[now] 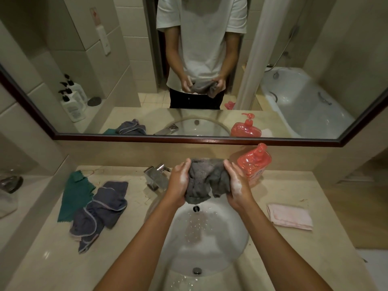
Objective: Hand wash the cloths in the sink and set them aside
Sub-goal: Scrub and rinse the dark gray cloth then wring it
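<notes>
A bathroom here, beige stone counter [294,259] running wall to wall with a wide framed mirror [210,141] above it, and I'm looking straight down over the white round sink [231,238] set into the middle. Both arms reach out over the basin, and between them, held up above the back of the bowl, there's the grey cloth [206,179], bunched and wrinkled, hanging in loose folds. The left hand [178,181] grips its left edge, fingers curled round the fabric, and I can see suds on the palm side. The right hand [237,183] does the same on the other edge, fingers wrapped into the cloth, white foam along the heel of the hand. Water drops speckle the inside of the bowl, and the drain [197,270] sits at the near side. Just behind the left hand stands the chrome tap [156,175]. Off to the left on the counter lie a green cloth [73,196], flat, and overlapping its right edge a blue cloth [100,211] with pale trim, crumpled in a heap. Right of the sink, well apart from the hands, a pink cloth [289,216] lies folded. Behind the right hand, against the back wall, a red pump bottle [255,162] stands upright. The mirror shows the person in a white shirt, holding the same cloth at waist height.
</notes>
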`<state>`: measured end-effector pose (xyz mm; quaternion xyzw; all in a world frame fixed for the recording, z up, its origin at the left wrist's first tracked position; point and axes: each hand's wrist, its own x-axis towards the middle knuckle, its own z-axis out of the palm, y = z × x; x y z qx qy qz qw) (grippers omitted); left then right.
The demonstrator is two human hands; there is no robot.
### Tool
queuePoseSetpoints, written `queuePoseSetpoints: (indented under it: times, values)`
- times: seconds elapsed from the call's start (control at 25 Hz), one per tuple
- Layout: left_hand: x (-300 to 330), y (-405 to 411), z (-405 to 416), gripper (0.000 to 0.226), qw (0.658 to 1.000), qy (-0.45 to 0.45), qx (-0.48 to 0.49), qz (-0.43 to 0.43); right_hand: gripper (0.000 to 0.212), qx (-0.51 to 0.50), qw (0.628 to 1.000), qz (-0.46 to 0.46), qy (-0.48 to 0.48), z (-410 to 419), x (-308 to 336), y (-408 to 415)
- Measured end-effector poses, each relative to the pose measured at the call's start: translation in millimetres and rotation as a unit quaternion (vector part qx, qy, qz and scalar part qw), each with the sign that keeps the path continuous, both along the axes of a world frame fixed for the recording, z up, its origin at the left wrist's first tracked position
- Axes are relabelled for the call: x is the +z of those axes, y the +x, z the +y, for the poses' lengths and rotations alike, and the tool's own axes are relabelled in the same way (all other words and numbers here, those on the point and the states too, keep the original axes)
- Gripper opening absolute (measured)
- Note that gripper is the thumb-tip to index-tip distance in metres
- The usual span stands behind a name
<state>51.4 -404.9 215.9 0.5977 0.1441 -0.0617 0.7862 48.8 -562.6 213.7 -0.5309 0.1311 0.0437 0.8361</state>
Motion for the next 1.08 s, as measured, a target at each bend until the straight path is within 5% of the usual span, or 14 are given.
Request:
queuePoseSetpoints:
  times: [0.2,0.52,1.08]
  values:
    - [13.0,-2.3,-36.9,0.055,0.97,0.237,0.009,-0.05,0.046,-0.109,0.965,-0.012,-0.237,54.4,6.2,-5.7]
    - [21.8,2.3,-34.3,0.054,0.958,0.281,0.013,-0.061,0.049,-0.087,0.968,0.02,-0.232,63.6,14.7,-14.4]
    - [29.7,-4.2,-47.2,0.05,0.978,0.202,0.035,-0.043,0.046,-0.083,0.96,0.003,-0.268,50.7,39.2,15.5]
